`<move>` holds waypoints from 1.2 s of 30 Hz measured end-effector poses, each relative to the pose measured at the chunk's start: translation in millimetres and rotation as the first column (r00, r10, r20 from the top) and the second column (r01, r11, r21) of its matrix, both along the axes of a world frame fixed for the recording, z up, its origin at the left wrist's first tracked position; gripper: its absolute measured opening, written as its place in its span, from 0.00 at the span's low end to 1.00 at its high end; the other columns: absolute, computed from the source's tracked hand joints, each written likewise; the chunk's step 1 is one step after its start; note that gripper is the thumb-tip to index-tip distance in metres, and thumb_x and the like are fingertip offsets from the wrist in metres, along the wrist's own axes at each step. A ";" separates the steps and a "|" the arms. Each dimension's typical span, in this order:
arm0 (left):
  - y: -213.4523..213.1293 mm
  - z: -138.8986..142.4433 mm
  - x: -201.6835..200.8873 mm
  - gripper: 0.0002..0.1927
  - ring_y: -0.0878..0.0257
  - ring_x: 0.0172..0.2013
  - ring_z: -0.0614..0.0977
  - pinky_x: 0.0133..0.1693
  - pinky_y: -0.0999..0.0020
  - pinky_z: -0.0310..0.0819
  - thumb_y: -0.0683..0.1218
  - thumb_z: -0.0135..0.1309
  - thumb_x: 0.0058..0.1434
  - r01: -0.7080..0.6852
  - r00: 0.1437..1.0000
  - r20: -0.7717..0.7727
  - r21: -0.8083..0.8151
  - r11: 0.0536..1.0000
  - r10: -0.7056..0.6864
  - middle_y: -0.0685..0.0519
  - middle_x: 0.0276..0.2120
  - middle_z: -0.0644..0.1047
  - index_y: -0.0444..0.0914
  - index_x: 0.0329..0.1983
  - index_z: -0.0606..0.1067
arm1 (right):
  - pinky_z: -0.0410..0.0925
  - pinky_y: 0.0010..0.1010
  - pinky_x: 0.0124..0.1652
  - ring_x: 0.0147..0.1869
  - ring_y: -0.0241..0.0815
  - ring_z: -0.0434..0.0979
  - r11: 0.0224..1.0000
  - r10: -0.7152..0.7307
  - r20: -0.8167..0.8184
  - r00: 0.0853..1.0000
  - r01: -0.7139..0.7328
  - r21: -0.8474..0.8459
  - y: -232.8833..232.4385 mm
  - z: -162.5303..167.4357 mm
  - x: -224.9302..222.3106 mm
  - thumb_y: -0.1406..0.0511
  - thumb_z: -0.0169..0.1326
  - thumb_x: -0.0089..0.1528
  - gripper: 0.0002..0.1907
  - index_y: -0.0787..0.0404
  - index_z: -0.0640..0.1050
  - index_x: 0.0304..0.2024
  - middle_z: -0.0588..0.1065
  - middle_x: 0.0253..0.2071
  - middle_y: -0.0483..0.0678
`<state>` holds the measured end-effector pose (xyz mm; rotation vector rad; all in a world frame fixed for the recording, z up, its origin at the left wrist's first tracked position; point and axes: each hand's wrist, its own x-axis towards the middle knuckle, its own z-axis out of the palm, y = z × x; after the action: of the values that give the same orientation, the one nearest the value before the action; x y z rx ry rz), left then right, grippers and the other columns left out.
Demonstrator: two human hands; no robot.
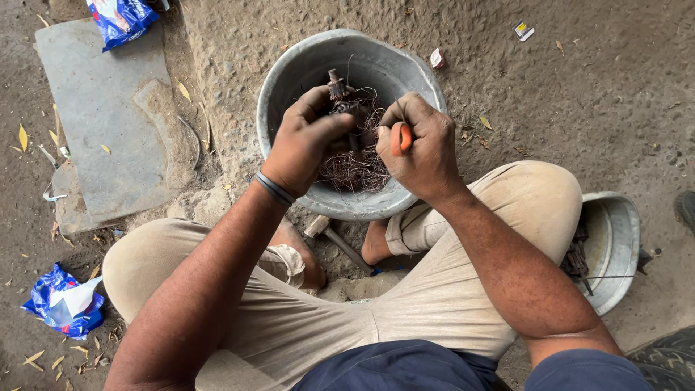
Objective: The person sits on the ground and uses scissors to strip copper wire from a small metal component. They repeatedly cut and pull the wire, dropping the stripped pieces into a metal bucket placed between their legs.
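My left hand (304, 141) grips a dark, greasy motor armature (339, 98) upright over a grey metal basin (289, 72). Thin copper wire strands trail from the armature into a tangled wire heap (355, 170) lying in the basin. My right hand (420, 145) is closed around an orange-handled tool (400, 137), held against the armature's side; the tool's tip is hidden behind my fingers. Both hands hover above the basin, which stands on the dirt ground between my bent knees.
A hammer (337, 239) lies on the ground under the basin near my feet. A second metal basin (615, 246) with dark metal parts sits at my right knee. A flat stone slab (108, 116) and blue plastic wrappers (64, 300) lie to the left.
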<state>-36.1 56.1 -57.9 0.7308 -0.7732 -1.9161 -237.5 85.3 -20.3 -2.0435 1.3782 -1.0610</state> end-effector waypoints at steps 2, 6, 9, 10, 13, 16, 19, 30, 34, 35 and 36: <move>-1.6 0.5 2.9 0.23 0.57 0.45 0.87 0.45 0.65 0.85 0.39 0.57 0.64 -0.012 0.990 -0.142 0.082 0.997 0.024 0.45 0.50 0.81 0.32 0.62 0.69 | 0.70 0.31 0.35 0.33 0.37 0.75 0.999 0.014 0.010 1.000 -0.014 0.035 -0.5 -1.2 -0.7 0.72 0.58 0.61 0.06 0.63 0.72 0.35 0.72 0.29 0.47; -4.2 -1.6 5.3 0.20 0.57 0.43 0.87 0.41 0.67 0.84 0.40 0.57 0.63 -0.147 0.988 -0.038 0.051 0.988 0.149 0.48 0.46 0.80 0.34 0.57 0.68 | 0.70 0.30 0.35 0.32 0.35 0.74 0.991 0.103 0.027 0.994 -0.105 0.087 4.4 -1.3 4.3 0.72 0.56 0.61 0.05 0.63 0.72 0.35 0.72 0.28 0.46; -6.8 -6.5 4.0 0.21 0.63 0.42 0.84 0.43 0.68 0.86 0.39 0.64 0.59 -0.273 0.943 0.141 -0.181 0.945 0.300 0.52 0.42 0.78 0.36 0.52 0.68 | 0.69 0.29 0.35 0.32 0.34 0.74 0.975 0.185 0.045 0.982 -0.189 0.115 10.6 0.5 13.0 0.71 0.57 0.60 0.06 0.63 0.71 0.35 0.72 0.28 0.45; -7.9 -8.5 3.4 0.22 0.66 0.42 0.82 0.44 0.69 0.86 0.38 0.67 0.58 -0.294 0.914 0.193 -0.291 0.910 0.357 0.54 0.41 0.78 0.36 0.50 0.68 | 0.69 0.29 0.35 0.33 0.34 0.73 0.969 0.210 0.052 0.976 -0.215 0.122 11.1 1.3 15.3 0.71 0.57 0.59 0.07 0.63 0.71 0.35 0.72 0.29 0.46; -9.1 -13.7 3.8 0.26 0.69 0.42 0.80 0.45 0.73 0.82 0.41 0.75 0.58 -0.237 0.767 0.383 -0.576 0.782 0.514 0.55 0.40 0.77 0.36 0.49 0.69 | 0.68 0.27 0.33 0.32 0.33 0.72 0.951 0.261 0.127 0.957 -0.278 0.137 9.7 3.6 17.6 0.71 0.56 0.58 0.07 0.63 0.69 0.33 0.70 0.29 0.45; -11.4 -18.1 1.4 0.26 0.70 0.39 0.78 0.42 0.75 0.79 0.43 0.75 0.56 -0.287 0.807 0.347 -0.477 0.831 0.477 0.56 0.39 0.76 0.36 0.49 0.69 | 0.68 0.27 0.34 0.32 0.32 0.72 0.959 0.231 0.111 0.967 -0.245 0.139 7.4 4.3 13.6 0.71 0.55 0.58 0.06 0.64 0.71 0.34 0.71 0.28 0.44; -12.9 -20.7 1.6 0.26 0.70 0.38 0.78 0.41 0.75 0.79 0.43 0.74 0.54 -0.290 0.798 0.374 -0.449 0.845 0.473 0.56 0.37 0.76 0.37 0.47 0.69 | 0.68 0.27 0.35 0.33 0.33 0.71 0.966 0.222 0.122 0.967 -0.235 0.111 6.8 3.3 7.3 0.71 0.55 0.58 0.05 0.64 0.71 0.33 0.72 0.29 0.45; -11.7 -1.8 -0.5 0.22 0.71 0.34 0.75 0.38 0.74 0.74 0.48 0.73 0.51 -0.245 0.756 0.465 -0.453 0.857 0.461 0.58 0.32 0.76 0.38 0.42 0.73 | 0.68 0.23 0.38 0.36 0.29 0.71 0.960 0.032 0.277 0.960 -0.106 0.260 -11.2 7.6 -10.5 0.70 0.55 0.59 0.02 0.63 0.76 0.33 0.74 0.31 0.41; -20.6 -13.8 7.2 0.17 0.71 0.34 0.77 0.36 0.74 0.75 0.46 0.66 0.58 -0.285 0.871 0.334 -0.254 0.924 0.360 0.58 0.33 0.78 0.37 0.45 0.73 | 0.70 0.24 0.36 0.34 0.29 0.74 0.962 0.042 0.104 0.994 -0.068 0.264 -10.1 6.4 -10.8 0.68 0.57 0.59 0.04 0.65 0.77 0.35 0.76 0.29 0.42; -23.3 -17.6 8.5 0.14 0.71 0.36 0.78 0.38 0.75 0.76 0.45 0.64 0.62 -0.280 0.891 0.292 -0.251 0.927 0.348 0.57 0.35 0.79 0.35 0.47 0.75 | 0.70 0.24 0.37 0.35 0.29 0.74 0.957 0.047 0.129 0.990 -0.082 0.277 -11.7 7.1 -13.2 0.68 0.58 0.60 0.05 0.65 0.78 0.36 0.77 0.30 0.42; -23.2 -22.0 8.4 0.12 0.71 0.38 0.79 0.40 0.75 0.77 0.44 0.61 0.65 -0.270 0.911 0.249 -0.243 0.932 0.329 0.57 0.37 0.80 0.34 0.48 0.76 | 0.70 0.24 0.39 0.36 0.29 0.74 0.951 0.045 0.152 0.987 -0.089 0.295 -12.9 7.6 -16.5 0.68 0.58 0.61 0.06 0.66 0.79 0.37 0.77 0.32 0.43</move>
<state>-27.7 32.9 -79.9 0.9522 -0.9581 -1.4461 -254.0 72.4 -12.7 -1.7455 1.2981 -0.8886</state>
